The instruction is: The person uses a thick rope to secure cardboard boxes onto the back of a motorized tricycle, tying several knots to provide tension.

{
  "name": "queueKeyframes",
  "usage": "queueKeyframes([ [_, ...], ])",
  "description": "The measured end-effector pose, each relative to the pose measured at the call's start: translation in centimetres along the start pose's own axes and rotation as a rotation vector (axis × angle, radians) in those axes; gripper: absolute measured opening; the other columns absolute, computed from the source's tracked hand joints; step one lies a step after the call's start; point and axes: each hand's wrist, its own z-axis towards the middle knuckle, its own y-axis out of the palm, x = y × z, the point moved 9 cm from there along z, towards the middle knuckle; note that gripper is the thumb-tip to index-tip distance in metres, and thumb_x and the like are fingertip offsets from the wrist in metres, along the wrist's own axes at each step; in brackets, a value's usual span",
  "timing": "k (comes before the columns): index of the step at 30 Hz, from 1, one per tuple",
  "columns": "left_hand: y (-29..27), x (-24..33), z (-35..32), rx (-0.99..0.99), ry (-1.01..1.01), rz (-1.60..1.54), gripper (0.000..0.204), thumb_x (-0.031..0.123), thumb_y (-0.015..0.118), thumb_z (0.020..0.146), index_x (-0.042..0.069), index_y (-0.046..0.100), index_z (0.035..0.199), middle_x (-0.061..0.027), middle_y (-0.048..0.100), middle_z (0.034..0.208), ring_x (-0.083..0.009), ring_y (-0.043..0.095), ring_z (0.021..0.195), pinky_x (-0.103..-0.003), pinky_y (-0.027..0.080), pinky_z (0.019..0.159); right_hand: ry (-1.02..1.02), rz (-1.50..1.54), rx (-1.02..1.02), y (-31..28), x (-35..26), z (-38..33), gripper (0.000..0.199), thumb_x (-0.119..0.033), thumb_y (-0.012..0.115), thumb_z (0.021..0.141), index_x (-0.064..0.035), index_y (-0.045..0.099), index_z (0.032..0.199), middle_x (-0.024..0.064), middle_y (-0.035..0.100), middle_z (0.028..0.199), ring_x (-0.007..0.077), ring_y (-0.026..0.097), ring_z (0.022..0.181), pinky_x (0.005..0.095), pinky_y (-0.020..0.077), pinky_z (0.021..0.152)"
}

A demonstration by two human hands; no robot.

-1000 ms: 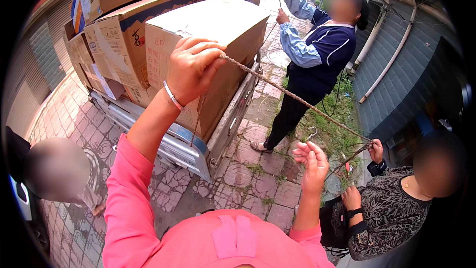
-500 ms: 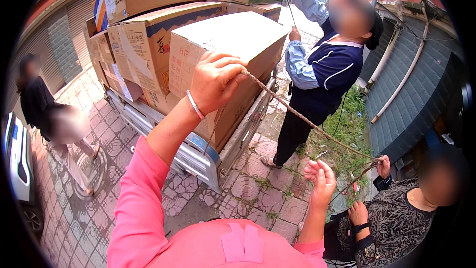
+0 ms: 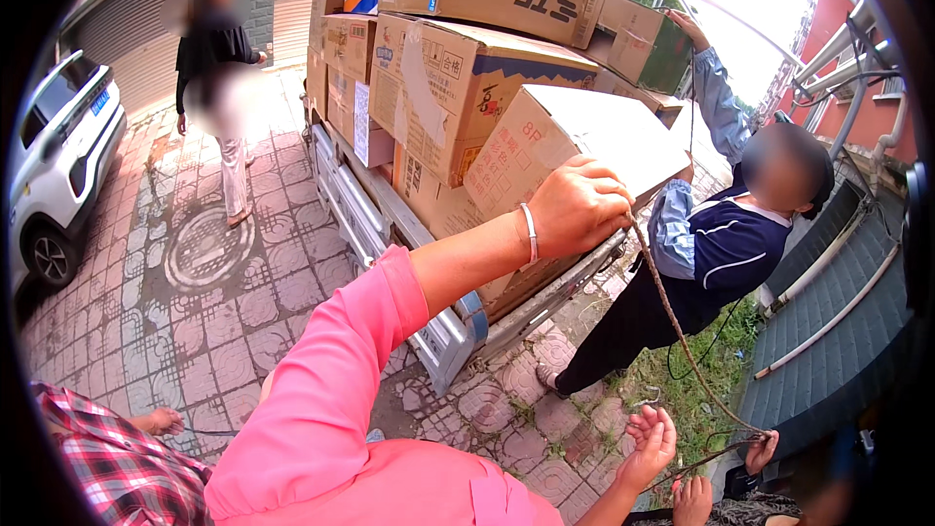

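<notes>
My left hand (image 3: pixel 584 205) is closed on a thin brown rope (image 3: pixel 672 317) in front of the nearest cardboard box (image 3: pixel 516 146), which sits tilted at the rear of the load. From my fist the rope sags down to the right, where a co-worker's hand (image 3: pixel 762 451) grips it. Lower in the view is my right hand (image 3: pixel 648 443), palm up, its fingers loosely curled and apart with nothing visible in them. It is near that co-worker's second hand (image 3: pixel 692 500). More cardboard boxes (image 3: pixel 438 88) are stacked on the truck bed.
A grey metal side rail (image 3: pixel 438 351) edges the bed. Another co-worker in dark blue (image 3: pixel 726 244) stands right of the load, arm raised to a dark cord. A person in black (image 3: pixel 209 58), a white car (image 3: pixel 73 156) and a plaid sleeve (image 3: pixel 107 448) are at left.
My view has turned left, so the load appears farther right. My left arm reaches farther right, still gripping the rope. A plaid sleeve has come into view at lower left.
</notes>
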Motion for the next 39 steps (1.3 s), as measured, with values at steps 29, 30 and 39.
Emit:
queueKeyframes([
  [29, 0.9, -0.8, 0.1, -0.099, -0.025, -0.039, 0.006, 0.013, 0.068, 0.075, 0.009, 0.067, 0.08, -0.0024, 0.069, 0.089, -0.0201, 0.064, 0.087, -0.033, 0.047, 0.077, -0.011, -0.041, -0.087, -0.9, -0.1, -0.3, 0.028, -0.014, 0.044, 0.095, 0.0037, 0.052, 0.114, 0.0162, 0.063, 0.103, 0.0205, 0.064, 0.082, 0.0286, 0.0525, 0.068],
  [30, 0.8, -0.8, 0.1, -0.112, -0.014, -0.07, 0.006, 0.013, 0.068, 0.076, 0.009, 0.067, 0.08, -0.0029, 0.069, 0.09, -0.0204, 0.064, 0.088, -0.033, 0.047, 0.078, -0.009, -0.043, -0.092, -0.9, 0.0, -0.3, 0.028, -0.014, 0.045, 0.095, 0.0036, 0.052, 0.114, 0.0163, 0.063, 0.103, 0.0205, 0.064, 0.082, 0.0286, 0.0525, 0.068],
  [39, 0.4, -2.2, 0.4, -0.277, -0.025, -0.26, 0.012, 0.014, 0.065, 0.079, 0.005, 0.066, 0.086, -0.0091, 0.067, 0.097, -0.0254, 0.063, 0.092, -0.035, 0.048, 0.081, -0.082, -0.08, -0.321, 5.0, -0.9, 0.5, 0.028, -0.01, 0.046, 0.093, 0.0037, 0.052, 0.116, 0.0169, 0.063, 0.104, 0.0201, 0.063, 0.085, 0.0306, 0.0515, 0.071],
])
